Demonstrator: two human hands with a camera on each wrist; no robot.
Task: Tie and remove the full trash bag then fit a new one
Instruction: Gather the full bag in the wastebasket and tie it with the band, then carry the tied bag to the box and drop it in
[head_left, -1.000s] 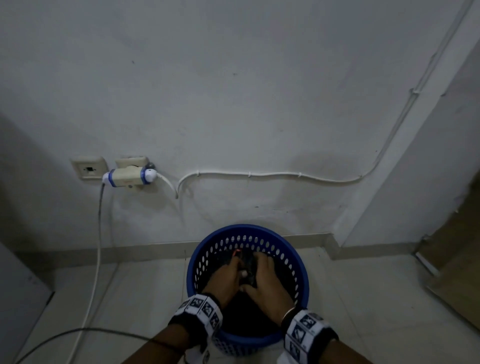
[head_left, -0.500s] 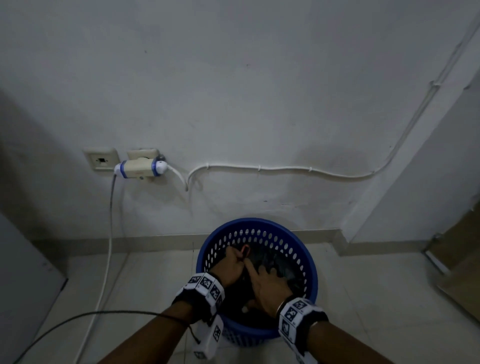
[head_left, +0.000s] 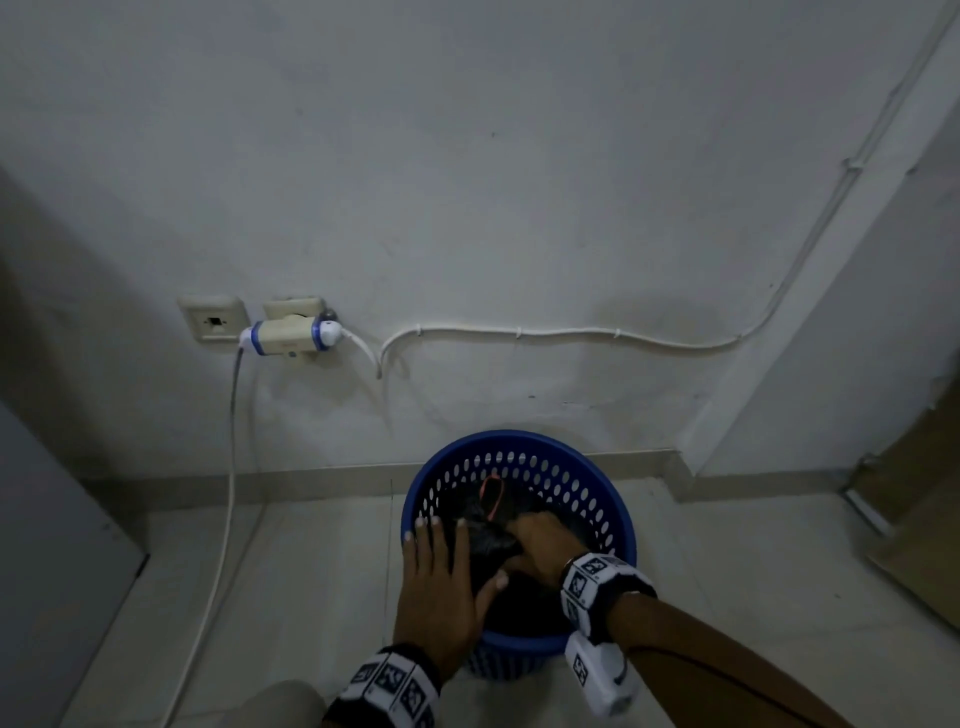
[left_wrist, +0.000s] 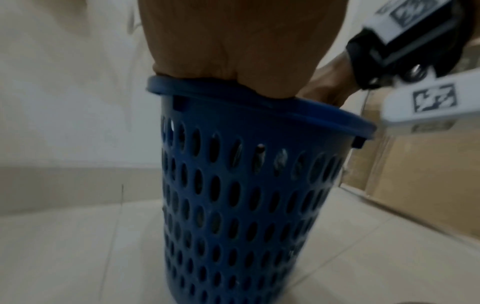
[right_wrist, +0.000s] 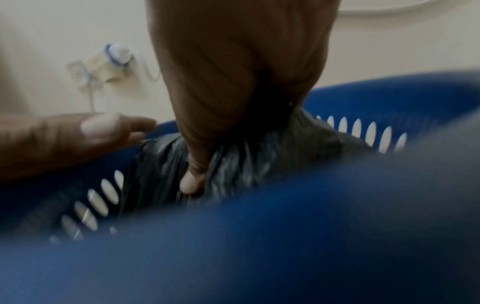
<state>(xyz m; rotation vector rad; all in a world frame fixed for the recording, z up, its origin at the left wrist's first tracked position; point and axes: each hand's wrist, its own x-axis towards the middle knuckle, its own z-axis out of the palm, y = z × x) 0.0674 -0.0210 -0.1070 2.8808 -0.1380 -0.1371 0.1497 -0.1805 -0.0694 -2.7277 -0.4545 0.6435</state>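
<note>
A blue perforated basket (head_left: 618, 525) stands on the floor by the wall, with a black trash bag (head_left: 485, 538) inside it. An orange tie loop (head_left: 491, 493) lies on top of the bag. My right hand (head_left: 540, 545) reaches into the basket and grips the gathered neck of the bag (right_wrist: 233, 164). My left hand (head_left: 441, 577) lies flat with straight fingers over the basket's near left rim (left_wrist: 207, 90), the thumb against the bag. The lower part of the bag is hidden by the basket wall (left_wrist: 246, 195).
A wall socket with a white and blue plug (head_left: 291, 338) and a hanging cable (head_left: 228, 467) is on the left. A white cable (head_left: 571, 332) runs along the wall. Cardboard (head_left: 909, 493) leans at the right. A grey panel (head_left: 47, 519) stands at the left.
My left hand has come out of the basket and now lies flat on its rim. My right hand has closed round the bag's neck. The orange loop is now uncovered.
</note>
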